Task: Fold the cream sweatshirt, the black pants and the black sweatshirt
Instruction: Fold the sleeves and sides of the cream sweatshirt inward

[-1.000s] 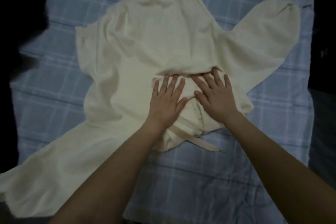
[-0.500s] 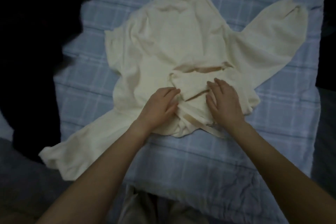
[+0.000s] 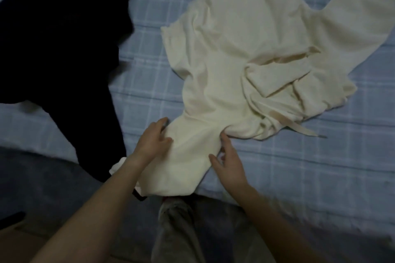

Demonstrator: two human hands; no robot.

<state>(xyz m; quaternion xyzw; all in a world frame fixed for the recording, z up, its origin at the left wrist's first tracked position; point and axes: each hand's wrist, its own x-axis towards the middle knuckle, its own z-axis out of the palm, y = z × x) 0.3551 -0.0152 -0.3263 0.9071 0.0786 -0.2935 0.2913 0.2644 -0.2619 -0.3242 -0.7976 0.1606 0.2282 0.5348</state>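
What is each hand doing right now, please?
Left hand: pinches the edge of the cream sleeve.
Right hand: open, fingers touching the same sleeve.
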